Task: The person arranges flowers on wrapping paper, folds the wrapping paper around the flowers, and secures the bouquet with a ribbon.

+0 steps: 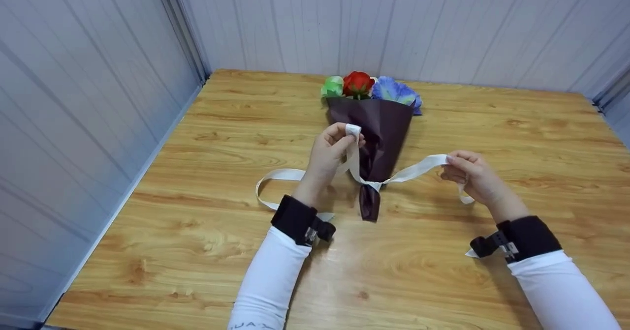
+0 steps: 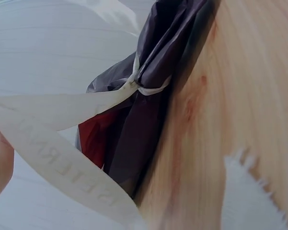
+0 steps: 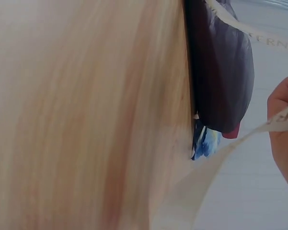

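A bouquet in dark purple wrapping paper [image 1: 389,123] lies on the table, its red [image 1: 358,83], green and blue flowers toward the back wall. White ribbon [image 1: 413,170] is tied round its narrow lower part; printed letters show on it in both wrist views. My left hand [image 1: 327,153] pinches one length of ribbon between thumb and fingers, raised over the wrapping. Out to the right, my right hand [image 1: 470,175] pinches the other length, which stretches up from the knot [image 2: 133,85]. Loose ribbon loops beside my left forearm, and a short tail hangs under my right hand.
The wooden table [image 1: 197,251] carries the bouquet. Pale panelled walls [image 1: 305,20] stand at its back and along its left side. Black bands with small cameras [image 1: 322,229] sit on both wrists.
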`<state>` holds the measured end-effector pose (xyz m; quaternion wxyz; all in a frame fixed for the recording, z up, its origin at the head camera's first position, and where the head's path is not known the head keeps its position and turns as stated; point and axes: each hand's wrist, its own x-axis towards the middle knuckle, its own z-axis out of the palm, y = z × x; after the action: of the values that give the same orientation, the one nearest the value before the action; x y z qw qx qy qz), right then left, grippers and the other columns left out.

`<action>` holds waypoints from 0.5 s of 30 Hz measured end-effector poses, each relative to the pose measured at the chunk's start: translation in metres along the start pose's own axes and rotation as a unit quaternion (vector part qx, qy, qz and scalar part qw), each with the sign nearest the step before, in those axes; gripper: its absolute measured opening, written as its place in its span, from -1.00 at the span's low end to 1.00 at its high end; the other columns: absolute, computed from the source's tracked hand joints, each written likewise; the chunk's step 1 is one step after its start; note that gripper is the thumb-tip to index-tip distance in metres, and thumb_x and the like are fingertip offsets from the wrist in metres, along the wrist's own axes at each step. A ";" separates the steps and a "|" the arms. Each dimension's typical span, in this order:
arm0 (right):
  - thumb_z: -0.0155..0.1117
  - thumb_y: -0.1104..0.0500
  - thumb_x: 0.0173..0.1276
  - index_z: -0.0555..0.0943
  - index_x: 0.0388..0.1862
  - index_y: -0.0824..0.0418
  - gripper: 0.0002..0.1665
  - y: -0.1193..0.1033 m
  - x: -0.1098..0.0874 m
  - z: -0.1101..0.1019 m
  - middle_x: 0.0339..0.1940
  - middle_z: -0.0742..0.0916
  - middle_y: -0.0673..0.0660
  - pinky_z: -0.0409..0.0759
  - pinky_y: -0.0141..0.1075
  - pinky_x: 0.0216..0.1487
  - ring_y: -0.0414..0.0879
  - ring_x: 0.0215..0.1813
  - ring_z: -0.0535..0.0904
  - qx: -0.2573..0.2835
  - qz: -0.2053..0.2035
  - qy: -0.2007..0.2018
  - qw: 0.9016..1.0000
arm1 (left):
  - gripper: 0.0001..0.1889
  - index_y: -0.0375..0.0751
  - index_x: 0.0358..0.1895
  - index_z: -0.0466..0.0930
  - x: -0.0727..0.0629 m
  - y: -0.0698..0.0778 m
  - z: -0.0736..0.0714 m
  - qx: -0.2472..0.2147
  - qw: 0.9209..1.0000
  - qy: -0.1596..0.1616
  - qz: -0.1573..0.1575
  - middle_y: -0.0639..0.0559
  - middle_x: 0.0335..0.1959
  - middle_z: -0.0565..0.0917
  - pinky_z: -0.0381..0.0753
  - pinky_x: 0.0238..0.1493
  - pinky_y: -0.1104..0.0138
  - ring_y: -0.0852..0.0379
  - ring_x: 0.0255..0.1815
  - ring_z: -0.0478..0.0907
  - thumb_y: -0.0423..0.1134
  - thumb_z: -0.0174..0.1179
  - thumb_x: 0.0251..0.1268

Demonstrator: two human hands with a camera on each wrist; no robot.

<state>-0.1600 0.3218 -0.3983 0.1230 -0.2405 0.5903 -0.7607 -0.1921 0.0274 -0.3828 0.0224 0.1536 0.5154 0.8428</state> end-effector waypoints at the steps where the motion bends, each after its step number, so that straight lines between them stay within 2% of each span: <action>1: -0.13 0.31 0.51 0.64 -0.40 0.11 -0.59 0.001 0.000 0.000 -0.68 0.15 0.08 0.53 -0.47 -0.20 -0.09 -0.61 -0.04 -0.001 0.002 0.007 1.000 | -0.76 -0.23 -0.37 0.51 0.000 0.001 0.000 -0.001 1.000 0.000 0.001 0.09 -0.48 0.61 0.60 -0.06 0.29 0.21 -0.35 0.60 -0.61 -0.06 0.25; 4: -0.13 0.25 0.53 0.65 -0.44 0.08 -0.57 0.002 0.000 -0.001 -0.70 0.15 0.06 0.53 -0.48 -0.22 -0.09 -0.62 -0.04 -0.018 0.017 0.029 0.999 | -0.71 -0.15 -0.48 0.48 0.000 0.002 -0.001 0.012 1.000 0.002 0.003 0.11 -0.56 0.56 0.56 -0.26 0.42 0.24 -0.46 0.53 -0.59 -0.12 0.20; 8: -0.08 0.23 0.51 0.64 -0.50 0.06 -0.57 0.002 0.000 -0.003 -0.73 0.33 -0.10 0.53 -0.48 -0.24 -0.11 -0.62 0.02 -0.047 0.046 0.058 0.996 | -0.69 -0.12 -0.63 0.34 0.001 0.003 -0.003 0.013 1.000 0.002 -0.005 0.12 -0.70 0.35 0.31 -0.48 0.43 0.24 -0.64 0.27 -0.55 -0.23 0.13; 10: -0.07 0.26 0.50 0.63 -0.50 0.06 -0.59 0.002 0.000 -0.004 -0.70 0.39 -0.12 0.54 -0.47 -0.23 -0.12 -0.61 0.06 -0.046 0.046 0.057 0.996 | -0.68 -0.12 -0.70 0.26 0.001 0.003 -0.003 0.001 1.000 0.005 -0.008 0.12 -0.74 0.25 0.21 -0.50 0.41 0.23 -0.67 0.16 -0.51 -0.24 0.14; 12: -0.08 0.28 0.50 0.62 -0.48 0.08 -0.60 0.002 0.000 -0.006 -0.68 0.39 -0.09 0.54 -0.45 -0.21 -0.13 -0.60 0.12 -0.027 0.035 0.046 0.998 | -0.62 -0.10 -0.74 0.22 0.002 0.003 -0.004 -0.006 1.000 0.011 -0.010 0.13 -0.77 0.20 0.14 -0.51 0.40 0.23 -0.69 0.10 -0.47 -0.23 0.24; 15: -0.10 0.29 0.51 0.61 -0.44 0.12 -0.63 0.002 0.001 -0.006 -0.66 0.38 -0.05 0.54 -0.43 -0.17 -0.18 -0.60 0.24 0.010 0.013 0.028 0.999 | -0.57 -0.08 -0.74 0.29 0.002 0.003 -0.005 0.013 1.000 0.021 -0.013 0.16 -0.77 0.20 0.19 -0.50 0.41 0.24 -0.69 0.11 -0.41 -0.11 0.38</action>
<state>-0.1641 0.3259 -0.4015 0.1189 -0.2106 0.5891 -0.7710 -0.1952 0.0223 -0.3815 0.0209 0.1291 0.5287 0.8387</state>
